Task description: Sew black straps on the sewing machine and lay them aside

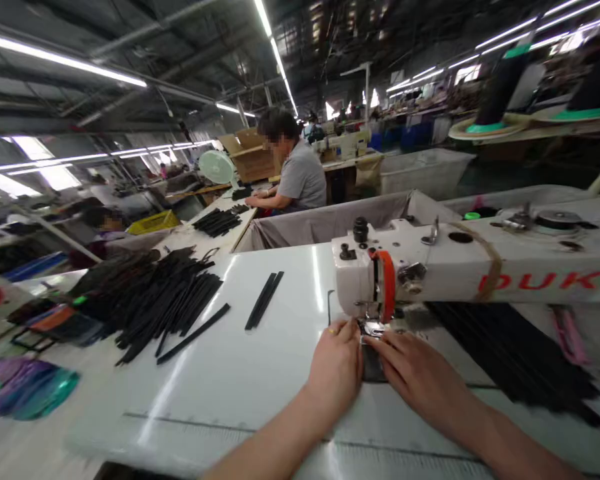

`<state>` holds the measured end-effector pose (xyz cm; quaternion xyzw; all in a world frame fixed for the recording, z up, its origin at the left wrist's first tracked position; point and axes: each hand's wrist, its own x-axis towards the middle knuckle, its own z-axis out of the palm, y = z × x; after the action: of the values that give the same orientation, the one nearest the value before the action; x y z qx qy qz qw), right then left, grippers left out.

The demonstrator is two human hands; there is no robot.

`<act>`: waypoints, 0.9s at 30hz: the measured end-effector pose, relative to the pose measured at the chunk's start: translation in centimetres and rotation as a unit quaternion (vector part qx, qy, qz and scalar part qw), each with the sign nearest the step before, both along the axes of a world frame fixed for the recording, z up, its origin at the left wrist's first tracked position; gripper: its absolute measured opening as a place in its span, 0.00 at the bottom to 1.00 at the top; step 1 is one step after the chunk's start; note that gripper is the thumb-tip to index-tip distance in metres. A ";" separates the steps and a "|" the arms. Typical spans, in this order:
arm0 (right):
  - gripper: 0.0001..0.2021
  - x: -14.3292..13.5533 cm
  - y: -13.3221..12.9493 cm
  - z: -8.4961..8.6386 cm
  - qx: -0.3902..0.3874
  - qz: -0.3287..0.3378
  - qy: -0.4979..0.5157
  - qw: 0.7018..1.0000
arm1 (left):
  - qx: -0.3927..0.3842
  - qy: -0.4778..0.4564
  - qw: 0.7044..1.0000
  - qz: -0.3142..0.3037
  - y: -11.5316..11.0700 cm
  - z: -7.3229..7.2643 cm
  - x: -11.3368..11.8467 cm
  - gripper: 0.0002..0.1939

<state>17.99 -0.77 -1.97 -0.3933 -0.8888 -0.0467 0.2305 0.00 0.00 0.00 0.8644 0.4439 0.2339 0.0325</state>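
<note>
My left hand [336, 357] rests on the table just left of the presser foot [374, 329] of a white sewing machine [445, 260]. Its fingers are curled in, with the tips close to the needle area. From the other side my right hand [417, 367] reaches the same spot, fingers together and pointing at the foot. A dark patch [375, 369] shows between the hands; I cannot tell whether it is fabric or part of the machine. Whatever the fingertips hold is hidden. Two black fabric strips [264, 300] lie side by side on the table, left of the machine.
A large heap of black strips [175, 300] covers the table's left side, with one loose strip [193, 333] beside it. More black strips [515, 353] lie under the machine arm. A co-worker [300, 170] sits beyond a cloth-lined bin [325, 220]. Thread cones [497, 93] stand upper right.
</note>
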 end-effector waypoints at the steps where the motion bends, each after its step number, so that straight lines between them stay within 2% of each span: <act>1: 0.18 0.0 -0.1 0.0 0.004 -0.001 0.001 1.000 | -0.003 0.000 1.000 0.001 -0.1 -0.1 0.0 0.12; 10: 0.14 -0.1 -0.2 0.2 -0.024 -0.007 0.033 0.999 | -0.044 -0.027 0.999 0.000 -0.4 -0.3 -0.6 0.12; 21: 0.13 -0.1 -0.2 0.2 -0.013 -0.002 0.035 0.999 | -0.039 -0.045 0.998 0.006 -0.3 -0.2 -0.4 0.11; 27: 0.15 0.0 -0.2 0.0 -0.008 0.004 0.026 1.000 | -0.063 -0.160 0.985 0.029 0.3 -0.5 -0.8 0.11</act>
<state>17.97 -0.93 -1.92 -0.3925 -0.8845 -0.0282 0.2505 -0.84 0.29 -0.49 0.7989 0.4713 0.3419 0.1510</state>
